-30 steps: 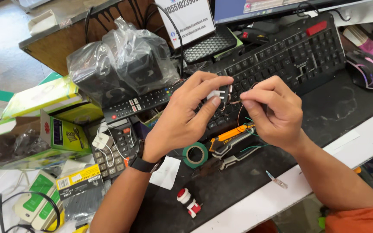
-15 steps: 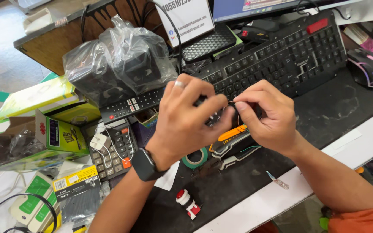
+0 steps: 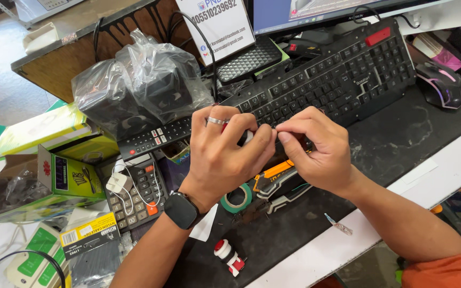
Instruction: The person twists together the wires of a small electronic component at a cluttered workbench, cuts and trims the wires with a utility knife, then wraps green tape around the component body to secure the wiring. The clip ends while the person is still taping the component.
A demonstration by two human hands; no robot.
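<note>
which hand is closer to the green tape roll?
Left. The left hand hangs just above the green tape roll, its wrist right beside it. The right hand sits further off to the roll's right, over the orange-and-black tool.

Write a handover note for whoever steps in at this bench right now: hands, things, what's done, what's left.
Left hand: ring and wristwatch on, fingers curled over a small item that is mostly hidden; fingertips pinched against the other hand.
Right hand: thumb and forefinger pinch at the same spot. What they hold is too small to tell.
Both hands hover over the front edge of the black keyboard.
Under the hands on the black mat: orange-and-black cutter, green tape roll. Nearer: small red-and-white part. Left: remote control, calculator.
Done: cannot tell.
Left: the pinched work is in progress.
</note>
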